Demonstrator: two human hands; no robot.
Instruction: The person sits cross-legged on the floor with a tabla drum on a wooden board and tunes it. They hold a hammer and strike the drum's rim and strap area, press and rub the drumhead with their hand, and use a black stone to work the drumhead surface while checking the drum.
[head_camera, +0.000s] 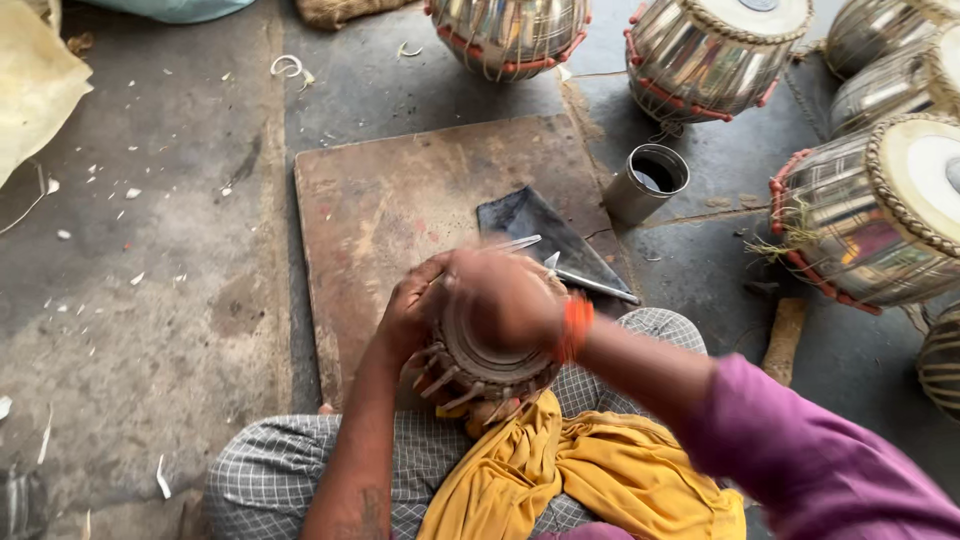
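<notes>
Resting in the person's lap, a small brown drum (480, 360) with strap lacing down its sides sits on a yellow cloth (590, 470) over checked fabric (290, 470), its head tipped up toward the camera. Left hand (405, 315): cupped against the drum's left side, fingers wrapped round the shell and lacing, forearm running up from the lower edge of the view. Right hand (505, 295): laid over the top of the drum head, covering most of it, wrist bent and wearing an orange band (576, 325), arm in a purple sleeve (800, 460) entering from the lower right. The right hand is blurred; whether it is closed on something or pressed flat cannot be told. A thin metal tool (520, 243) shows just beyond its knuckles, its near end hidden by the hand. Surroundings: a worn brown board (400, 200) on the floor ahead, a dark triangular slab (545, 230) lying on it, a metal cup (650, 182) just beside the board's right edge, several shiny metal drums (710, 55) along the top and right, some cut off by the frame.
</notes>
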